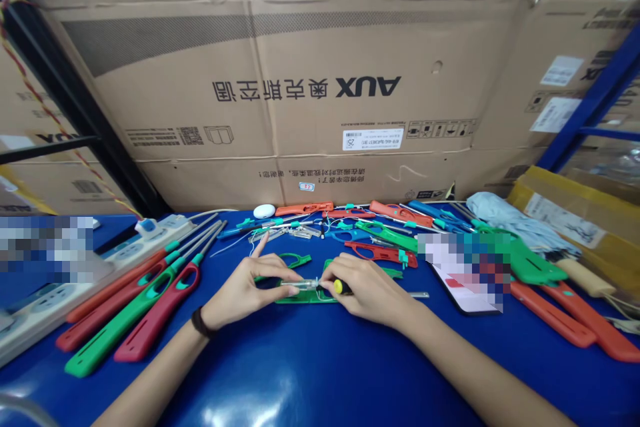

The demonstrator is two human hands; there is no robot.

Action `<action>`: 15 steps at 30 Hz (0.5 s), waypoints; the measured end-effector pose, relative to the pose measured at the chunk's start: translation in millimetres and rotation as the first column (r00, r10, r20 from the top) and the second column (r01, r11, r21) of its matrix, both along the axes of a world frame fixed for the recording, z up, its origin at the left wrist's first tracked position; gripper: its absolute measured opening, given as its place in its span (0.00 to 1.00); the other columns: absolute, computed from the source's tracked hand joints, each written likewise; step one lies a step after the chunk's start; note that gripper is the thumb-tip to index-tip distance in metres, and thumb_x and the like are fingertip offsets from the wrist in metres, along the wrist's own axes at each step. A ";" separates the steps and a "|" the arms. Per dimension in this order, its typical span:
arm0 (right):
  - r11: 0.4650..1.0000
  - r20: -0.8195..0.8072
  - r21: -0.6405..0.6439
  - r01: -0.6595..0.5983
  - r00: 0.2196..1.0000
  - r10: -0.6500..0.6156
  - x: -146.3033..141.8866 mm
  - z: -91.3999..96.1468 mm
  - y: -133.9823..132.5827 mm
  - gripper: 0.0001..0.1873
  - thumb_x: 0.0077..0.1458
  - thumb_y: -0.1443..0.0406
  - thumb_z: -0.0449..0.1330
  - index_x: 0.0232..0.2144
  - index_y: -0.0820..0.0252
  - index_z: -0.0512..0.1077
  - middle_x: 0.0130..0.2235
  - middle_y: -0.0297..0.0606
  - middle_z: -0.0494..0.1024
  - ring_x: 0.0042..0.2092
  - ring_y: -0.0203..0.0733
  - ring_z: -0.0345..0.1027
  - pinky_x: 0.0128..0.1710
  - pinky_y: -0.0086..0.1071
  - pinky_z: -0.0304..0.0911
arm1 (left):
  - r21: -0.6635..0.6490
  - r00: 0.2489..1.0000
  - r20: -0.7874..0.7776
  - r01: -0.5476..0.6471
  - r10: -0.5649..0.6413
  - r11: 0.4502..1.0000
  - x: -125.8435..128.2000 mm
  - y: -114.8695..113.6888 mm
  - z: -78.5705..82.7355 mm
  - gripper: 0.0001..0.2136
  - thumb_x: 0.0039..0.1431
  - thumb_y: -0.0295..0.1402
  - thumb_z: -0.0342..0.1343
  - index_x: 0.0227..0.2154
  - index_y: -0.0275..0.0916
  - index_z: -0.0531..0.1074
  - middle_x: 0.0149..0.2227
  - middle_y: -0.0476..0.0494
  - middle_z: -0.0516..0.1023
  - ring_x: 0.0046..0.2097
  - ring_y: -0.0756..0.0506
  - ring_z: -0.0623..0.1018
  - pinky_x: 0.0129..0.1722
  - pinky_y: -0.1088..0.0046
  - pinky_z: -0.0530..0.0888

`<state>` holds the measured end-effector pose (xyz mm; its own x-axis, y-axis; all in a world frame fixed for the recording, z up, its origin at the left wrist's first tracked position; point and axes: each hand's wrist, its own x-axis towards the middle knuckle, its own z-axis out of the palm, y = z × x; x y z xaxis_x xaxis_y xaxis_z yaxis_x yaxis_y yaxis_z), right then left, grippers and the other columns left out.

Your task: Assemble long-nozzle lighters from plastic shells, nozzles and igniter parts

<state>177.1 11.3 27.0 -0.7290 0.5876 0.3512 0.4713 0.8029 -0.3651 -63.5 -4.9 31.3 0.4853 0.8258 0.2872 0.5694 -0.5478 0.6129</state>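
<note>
- I am pinching a clear, slim tube (303,284) between the thumb and fingers of my left hand (257,280), its index finger pointing up and away to the far side
- With my right hand (363,280) I am grasping a black tool with a rounded yellow end (341,286), the fingertips meeting at the tube's right end
- The tube is lying level between both hands, just above a thin green plastic shell (300,299), near the middle of the scene
- A dark, soft band (203,323) is circling my left wrist
- Under everything, a smooth blue tabletop (250,380) is shining on the near side
- On the left, long-necked lighters (123,320) with ribbon-flat red and green handles are resting beside a white, hard-edged power strip (125,252)
- On the right, a flat dark-rimmed phone (463,303) is lying near orange plastic handles (555,313)
- At the far side, a creased cardboard carton (300,40) is standing behind scattered orange shells (305,208)
</note>
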 end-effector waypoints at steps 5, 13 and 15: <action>0.999 -0.023 0.023 0.043 0.999 -0.043 -2.6 0.3 0.3 0.03 0.57 0.69 0.55 0.33 0.58 0.70 0.33 0.34 0.74 0.36 0.36 0.66 0.34 0.28 0.59 | -0.008 0.999 0.000 -0.033 0.033 0.999 -3.5 2.7 -4.5 0.09 0.54 0.35 0.60 0.37 0.42 0.78 0.30 0.50 0.79 0.34 0.48 0.77 0.61 0.54 0.50; 0.992 -0.005 0.093 0.083 0.997 -0.083 -7.2 -4.5 -2.1 0.04 0.58 0.68 0.55 0.33 0.58 0.70 0.33 0.35 0.75 0.37 0.37 0.67 0.33 0.28 0.59 | -0.041 0.996 -0.083 0.011 -0.015 0.999 -0.1 2.9 -3.4 0.09 0.60 0.37 0.54 0.38 0.43 0.77 0.31 0.49 0.80 0.35 0.48 0.76 0.62 0.54 0.48; 0.992 0.011 0.107 0.073 0.997 -0.074 -7.9 -5.4 -2.4 0.04 0.58 0.68 0.55 0.33 0.58 0.71 0.34 0.34 0.76 0.37 0.38 0.67 0.33 0.28 0.59 | -0.049 0.996 -0.082 0.021 -0.024 0.999 -0.3 2.7 -2.7 0.09 0.60 0.36 0.53 0.38 0.42 0.78 0.31 0.49 0.79 0.35 0.48 0.76 0.61 0.54 0.50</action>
